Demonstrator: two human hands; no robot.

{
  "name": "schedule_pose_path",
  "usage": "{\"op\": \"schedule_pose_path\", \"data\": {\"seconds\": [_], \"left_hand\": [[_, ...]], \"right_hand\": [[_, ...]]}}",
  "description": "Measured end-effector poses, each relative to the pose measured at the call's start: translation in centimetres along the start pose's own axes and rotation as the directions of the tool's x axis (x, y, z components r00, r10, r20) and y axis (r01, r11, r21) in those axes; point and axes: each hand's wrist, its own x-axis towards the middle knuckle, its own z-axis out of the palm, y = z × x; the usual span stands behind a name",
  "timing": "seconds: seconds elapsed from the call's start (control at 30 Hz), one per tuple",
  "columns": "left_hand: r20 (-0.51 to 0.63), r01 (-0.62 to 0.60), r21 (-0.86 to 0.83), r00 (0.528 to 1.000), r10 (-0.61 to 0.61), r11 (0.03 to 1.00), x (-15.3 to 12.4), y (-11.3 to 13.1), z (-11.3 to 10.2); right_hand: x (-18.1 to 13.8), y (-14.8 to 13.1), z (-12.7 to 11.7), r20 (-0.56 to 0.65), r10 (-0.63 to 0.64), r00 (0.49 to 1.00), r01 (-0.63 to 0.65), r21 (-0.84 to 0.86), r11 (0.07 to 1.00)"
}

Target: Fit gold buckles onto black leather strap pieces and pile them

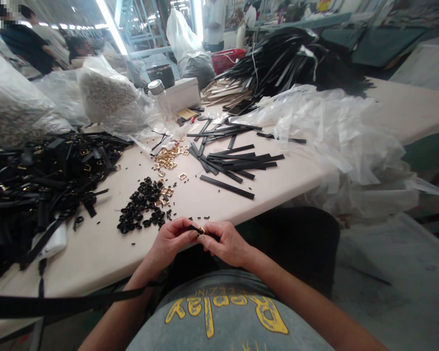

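My left hand (174, 240) and my right hand (223, 241) meet in front of my body at the table's edge. Both pinch a short black strap (194, 228) that carries a small gold buckle (201, 230); most of the strap is hidden by my fingers. Just beyond the left hand lies a heap of black loops (141, 207). Gold buckles (168, 158) are scattered behind that heap. Several flat black strips (237, 163) lie loosely piled beyond my right hand, with one strip (227, 187) nearest to me.
A tangled mound of black straps (40, 185) covers the table's left side, beside a white device (54, 240). Filled plastic bags (106, 92), a clear bottle (161, 97) and a white box (183, 92) stand behind. Plastic sheeting (336, 126) hangs over the right edge. People stand in the background.
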Motion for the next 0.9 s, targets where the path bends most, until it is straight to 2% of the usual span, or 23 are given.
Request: {"op": "schedule_pose_path", "data": {"seconds": [0.13, 0.3, 0.6, 0.9], "left_hand": [[-0.004, -0.009, -0.001, 1.000, 0.009, 1.000, -0.07, -0.09, 0.00], [-0.041, -0.046, -0.040, 0.998, 0.044, 0.998, 0.07, -0.33, 0.23], [-0.081, -0.110, 0.033, 0.990, 0.112, 0.993, -0.06, -0.39, 0.46], [-0.102, -0.154, 0.131, 0.980, 0.168, 0.979, -0.28, -0.65, 0.09]], "right_hand": [[0.05, -0.14, -0.01, 0.035, 0.003, 0.999, -0.004, 0.034, 0.999], [0.16, -0.15, 0.13, 0.004, -0.005, 1.000, 0.004, 0.021, 1.000], [0.07, 0.33, 0.20, -0.004, -0.049, 0.999, 0.049, -0.016, 0.999], [-0.05, 0.03, 0.16, 0.107, -0.066, 0.992, 0.057, 0.082, 0.995]]}}
